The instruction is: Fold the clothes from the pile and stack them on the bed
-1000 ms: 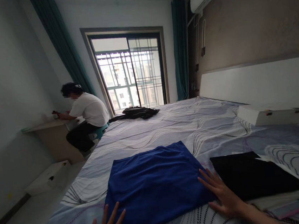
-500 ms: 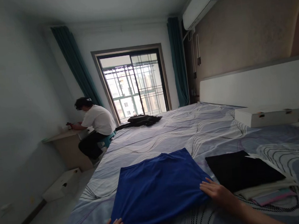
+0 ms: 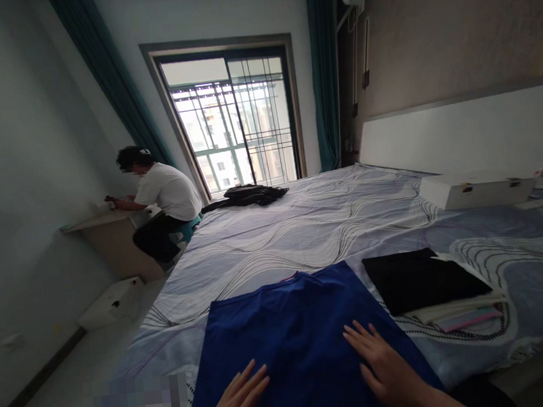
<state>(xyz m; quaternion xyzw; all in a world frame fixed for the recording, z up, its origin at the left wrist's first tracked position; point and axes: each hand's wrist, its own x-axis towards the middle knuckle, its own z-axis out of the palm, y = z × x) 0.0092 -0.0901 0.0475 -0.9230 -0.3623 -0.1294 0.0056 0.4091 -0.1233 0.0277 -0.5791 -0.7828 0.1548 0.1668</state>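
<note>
A blue garment (image 3: 293, 329) lies spread on the patterned bed sheet (image 3: 303, 232), its lower part running out of the bottom of the view. My left hand (image 3: 237, 402) rests over its lower left part with the fingers apart. On the right part of the same cloth, my right hand (image 3: 383, 365) lies with fingers spread. Neither hand holds anything. To the right sits a stack of folded clothes, a black one (image 3: 423, 278) on top and light and pink ones (image 3: 469, 319) beneath.
A white box (image 3: 476, 190) stands on the bed by the headboard. Black cloth (image 3: 251, 195) lies at the bed's far edge. A person (image 3: 169, 191) in a white shirt sits at a small desk (image 3: 112, 241) on the left. Another box (image 3: 111, 302) is on the floor.
My hands have left the garment's lower corners and moved inward over the cloth. The garment now reaches further down toward me. The view has tilted downward.
</note>
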